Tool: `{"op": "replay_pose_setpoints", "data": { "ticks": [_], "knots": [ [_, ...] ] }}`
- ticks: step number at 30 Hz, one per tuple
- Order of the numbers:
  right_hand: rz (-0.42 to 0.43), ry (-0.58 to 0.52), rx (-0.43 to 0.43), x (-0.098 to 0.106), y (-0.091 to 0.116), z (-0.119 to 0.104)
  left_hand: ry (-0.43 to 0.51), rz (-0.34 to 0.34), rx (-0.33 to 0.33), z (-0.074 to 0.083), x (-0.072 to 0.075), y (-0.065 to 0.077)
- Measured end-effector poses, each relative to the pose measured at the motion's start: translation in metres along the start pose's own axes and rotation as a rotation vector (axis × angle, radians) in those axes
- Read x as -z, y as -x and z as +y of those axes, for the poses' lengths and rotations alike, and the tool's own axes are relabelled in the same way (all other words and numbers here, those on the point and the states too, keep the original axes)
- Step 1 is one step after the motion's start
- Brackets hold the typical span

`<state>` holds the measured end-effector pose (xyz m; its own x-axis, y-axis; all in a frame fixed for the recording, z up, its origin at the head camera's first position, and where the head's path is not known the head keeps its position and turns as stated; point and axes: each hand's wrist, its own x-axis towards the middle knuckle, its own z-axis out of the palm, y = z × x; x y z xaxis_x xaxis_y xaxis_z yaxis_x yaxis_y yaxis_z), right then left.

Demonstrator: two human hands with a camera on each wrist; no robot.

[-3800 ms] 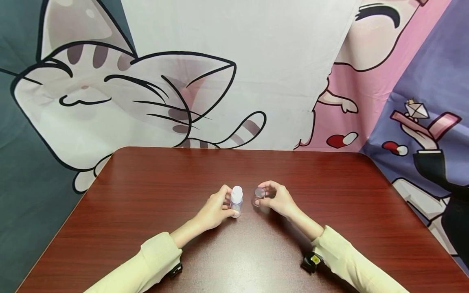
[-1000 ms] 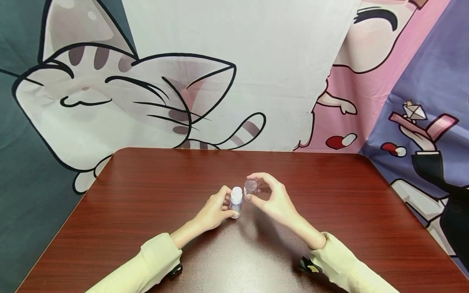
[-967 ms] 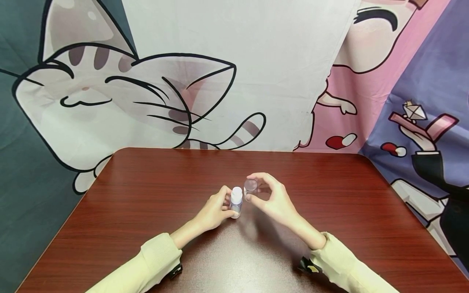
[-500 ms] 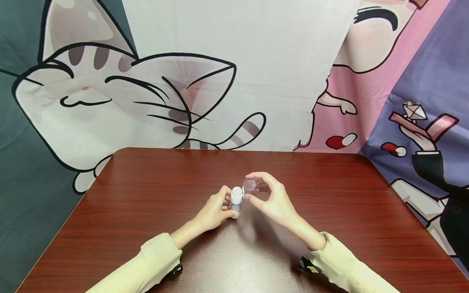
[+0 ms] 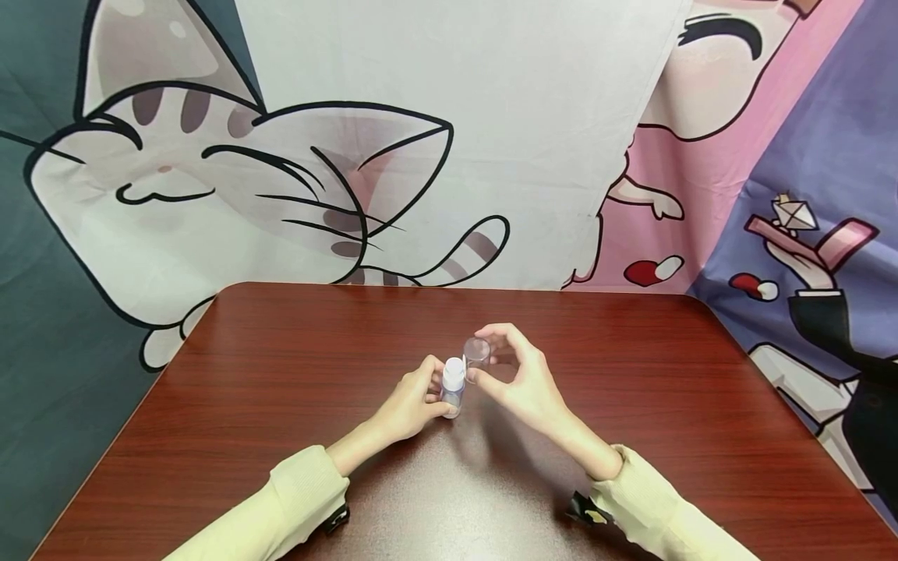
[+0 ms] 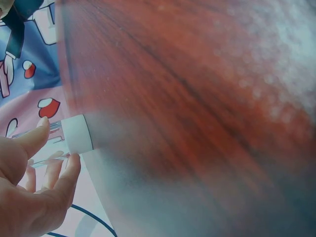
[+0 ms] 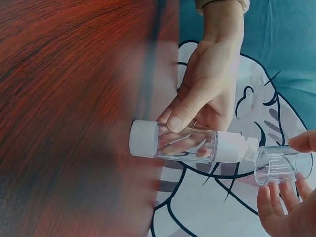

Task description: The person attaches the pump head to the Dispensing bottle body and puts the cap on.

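My left hand (image 5: 407, 403) grips a clear pump-style bottle (image 5: 453, 375) with a white top, upright on the table. In the right wrist view the bottle (image 7: 190, 143) shows a white base, a see-through body and a white collar with a small nozzle. The left wrist view shows the white base (image 6: 77, 134) beyond my fingers. Thumb and fingers of my right hand (image 5: 525, 382) pinch a clear cylindrical cap (image 5: 477, 352) beside the bottle's top. Its open rim (image 7: 262, 166) faces the nozzle, overlapping it slightly in view; contact cannot be told.
Both hands work over a reddish-brown wooden table (image 5: 281, 343). Behind its far edge hangs a cloth backdrop (image 5: 533, 140) with cartoon cat drawings. Black wrist devices sit under both light yellow sleeves (image 5: 302, 483).
The right hand has raised the clear cap from low on the right and brought it left beside the bottle's top, rising slightly more in the last half second. The left hand stays still.
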<state>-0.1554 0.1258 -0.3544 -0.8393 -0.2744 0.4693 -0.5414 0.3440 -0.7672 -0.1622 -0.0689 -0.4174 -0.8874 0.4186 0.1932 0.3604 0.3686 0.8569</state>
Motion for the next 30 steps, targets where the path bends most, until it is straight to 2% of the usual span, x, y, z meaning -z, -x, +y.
{"op": "replay_pose_setpoints", "data": {
  "ticks": [20,30],
  "knots": [
    [-0.002,-0.044,0.015,-0.0048,-0.0064,-0.0047,0.016,-0.005,0.031,0.0032,0.001,0.0003],
    [-0.028,-0.099,0.022,-0.0095,-0.0088,-0.0012,0.015,-0.01,0.017,0.0023,0.0016,0.0008]
  ]
}}
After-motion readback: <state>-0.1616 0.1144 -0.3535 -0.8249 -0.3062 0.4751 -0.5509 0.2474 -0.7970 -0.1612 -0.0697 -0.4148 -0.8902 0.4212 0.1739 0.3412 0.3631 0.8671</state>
